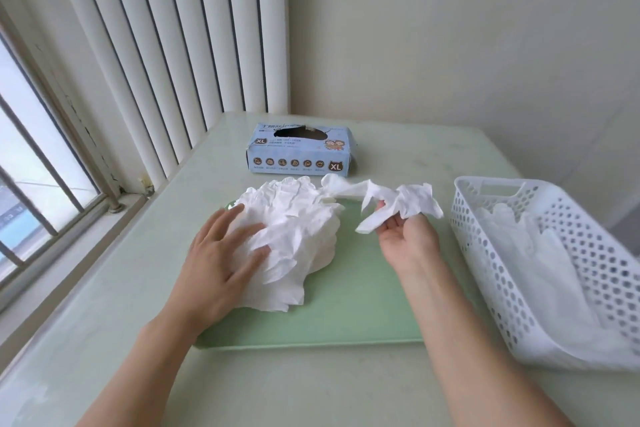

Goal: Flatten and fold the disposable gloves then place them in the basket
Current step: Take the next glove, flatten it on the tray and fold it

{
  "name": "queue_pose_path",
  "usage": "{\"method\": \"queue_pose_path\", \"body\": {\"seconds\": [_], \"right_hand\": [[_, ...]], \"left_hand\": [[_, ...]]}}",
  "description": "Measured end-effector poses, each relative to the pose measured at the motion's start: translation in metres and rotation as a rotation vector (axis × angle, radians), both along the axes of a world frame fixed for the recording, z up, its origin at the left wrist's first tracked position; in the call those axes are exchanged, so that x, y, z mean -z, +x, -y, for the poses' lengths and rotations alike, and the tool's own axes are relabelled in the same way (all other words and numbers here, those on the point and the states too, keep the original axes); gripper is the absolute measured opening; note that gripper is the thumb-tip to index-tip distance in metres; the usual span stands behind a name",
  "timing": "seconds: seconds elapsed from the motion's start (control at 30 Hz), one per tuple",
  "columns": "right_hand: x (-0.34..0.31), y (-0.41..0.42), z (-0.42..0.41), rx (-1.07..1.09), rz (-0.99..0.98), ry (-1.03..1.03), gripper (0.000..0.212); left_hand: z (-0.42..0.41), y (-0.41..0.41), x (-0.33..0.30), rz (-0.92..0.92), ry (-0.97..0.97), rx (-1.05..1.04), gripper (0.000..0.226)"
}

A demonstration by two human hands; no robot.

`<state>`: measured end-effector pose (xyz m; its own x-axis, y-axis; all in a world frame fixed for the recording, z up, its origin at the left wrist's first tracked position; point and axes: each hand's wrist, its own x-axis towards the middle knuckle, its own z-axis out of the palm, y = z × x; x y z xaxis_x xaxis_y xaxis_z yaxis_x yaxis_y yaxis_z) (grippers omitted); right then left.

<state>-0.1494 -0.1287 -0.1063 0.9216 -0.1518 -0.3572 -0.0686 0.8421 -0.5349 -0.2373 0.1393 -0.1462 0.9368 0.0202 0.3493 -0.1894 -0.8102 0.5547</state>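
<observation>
From the head camera, a rumpled heap of thin white disposable gloves (291,236) lies on a flat pale green plastic tray (346,315) in the middle of the pale green glossy worktop (104,340). The left hand (221,260) rests palm down on the left side of the heap, its fingers spread and straight, pressing the gloves. The right hand (405,236) is turned palm up just right of the heap, fingers curled round a single crumpled white glove (398,201) that is lifted above the tray, one end trailing back toward the heap. At the right edge of the worktop stands a white perforated plastic basket (491,253) with a few flat white gloves lying inside. On the far side sits a light blue cardboard glove box (301,152) marked XL, its top opening torn.
</observation>
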Motion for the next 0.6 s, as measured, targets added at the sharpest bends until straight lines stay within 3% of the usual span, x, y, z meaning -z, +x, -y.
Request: {"method": "queue_pose_path", "body": {"seconds": [0.13, 0.23, 0.3, 0.33, 0.4, 0.47, 0.53, 0.6], "right_hand": [[-0.041, -0.037, 0.006, -0.138, 0.199, -0.031, 0.019], [-0.056, -0.071, 0.003, -0.278, 0.302, -0.236, 0.022], [-0.065, -0.089, 0.004, -0.384, 0.367, -0.380, 0.019], [-0.070, -0.096, 0.007, -0.421, 0.373, -0.444, 0.016], [-0.079, -0.102, 0.020, -0.412, 0.348, -0.701, 0.006], [-0.079, -0.096, 0.041, -0.271, 0.282, -1.054, 0.014], [-0.077, -0.090, 0.054, -0.105, 0.302, -1.283, 0.035], [-0.072, -0.086, 0.061, -0.116, 0.337, -1.365, 0.051]], "left_hand": [[0.037, -0.009, -0.055, 0.247, -0.219, 0.014, 0.058], [0.085, -0.014, -0.099, 0.024, -0.431, 0.353, 0.074], [0.116, -0.010, -0.111, -0.109, -0.423, 0.499, 0.081], [0.128, -0.007, -0.113, -0.129, -0.422, 0.540, 0.074], [0.141, 0.002, -0.113, -0.163, -0.535, 0.560, 0.045], [0.144, 0.009, -0.108, -0.173, -0.637, 0.536, 0.013], [0.144, 0.011, -0.106, -0.254, -0.771, 0.484, 0.026], [0.145, 0.012, -0.106, -0.439, -0.966, 0.454, 0.034]]}}
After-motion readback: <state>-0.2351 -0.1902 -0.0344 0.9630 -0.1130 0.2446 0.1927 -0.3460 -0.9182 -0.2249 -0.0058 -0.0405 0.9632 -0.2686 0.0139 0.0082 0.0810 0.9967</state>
